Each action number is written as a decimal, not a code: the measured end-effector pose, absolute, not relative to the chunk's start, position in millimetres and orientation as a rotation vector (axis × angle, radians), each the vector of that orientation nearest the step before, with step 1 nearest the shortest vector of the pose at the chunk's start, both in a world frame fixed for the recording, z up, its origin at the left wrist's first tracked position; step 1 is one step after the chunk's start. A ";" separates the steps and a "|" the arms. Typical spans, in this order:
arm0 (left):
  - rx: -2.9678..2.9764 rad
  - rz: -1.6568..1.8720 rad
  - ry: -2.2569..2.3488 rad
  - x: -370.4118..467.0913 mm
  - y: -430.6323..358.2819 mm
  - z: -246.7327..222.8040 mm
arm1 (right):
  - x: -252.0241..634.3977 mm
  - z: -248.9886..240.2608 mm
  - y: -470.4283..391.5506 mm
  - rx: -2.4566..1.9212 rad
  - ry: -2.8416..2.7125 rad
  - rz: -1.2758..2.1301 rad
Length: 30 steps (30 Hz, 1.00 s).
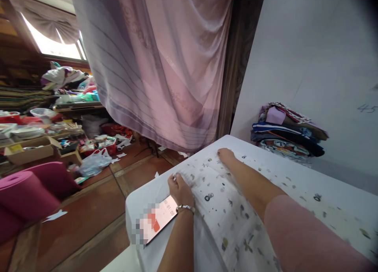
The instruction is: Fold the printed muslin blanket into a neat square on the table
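Observation:
A white cloth with small printed figures lies spread along the white table. My left hand, a bracelet at its wrist, is at the cloth's left edge with fingers curled; whether they pinch the fabric is too small to tell. Beneath and beside that wrist, a phone lies face up on the table, showing a timer. My right hand rests farther off at the cloth's far end, its fingers closed down on the fabric; the fingertips are partly hidden.
Folded clothes are stacked against the white wall at right. A pink curtain hangs beyond the table. On the tiled floor at left are a rolled pink mat, cardboard boxes and a plastic bag.

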State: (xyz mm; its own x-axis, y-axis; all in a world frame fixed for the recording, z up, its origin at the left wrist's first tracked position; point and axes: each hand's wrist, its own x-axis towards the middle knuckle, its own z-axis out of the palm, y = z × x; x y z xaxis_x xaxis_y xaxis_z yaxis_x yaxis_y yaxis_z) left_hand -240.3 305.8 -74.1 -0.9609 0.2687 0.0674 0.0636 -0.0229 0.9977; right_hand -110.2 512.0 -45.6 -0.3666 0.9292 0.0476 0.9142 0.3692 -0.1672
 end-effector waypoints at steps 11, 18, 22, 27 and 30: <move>0.375 2.027 2.147 -240.3 305.2 -73.6 | -112.2 -43.7 482.4 -1.422 -2.385 0.348; 0.373 2.043 2.111 -244.7 311.7 -81.3 | -49.2 -41.6 367.6 -1.074 -2.441 0.443; 0.369 2.038 2.136 -243.4 310.2 -74.4 | -20.3 -44.8 287.5 -1.032 -2.523 0.522; 0.376 2.094 2.166 -241.5 310.1 -61.4 | 3.8 -37.6 222.5 -1.184 -2.555 0.535; 0.332 2.066 2.244 -243.5 316.3 -57.1 | 38.4 -41.8 184.2 -1.327 -2.449 0.508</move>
State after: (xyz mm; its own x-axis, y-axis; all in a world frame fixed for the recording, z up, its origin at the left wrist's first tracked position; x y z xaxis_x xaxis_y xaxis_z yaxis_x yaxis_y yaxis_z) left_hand -243.5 316.3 -57.1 -0.9739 0.2074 0.0921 0.1089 0.0706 0.9915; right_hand 38.4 184.2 -41.8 -0.5236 0.8461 0.0996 0.7366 0.5083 -0.4462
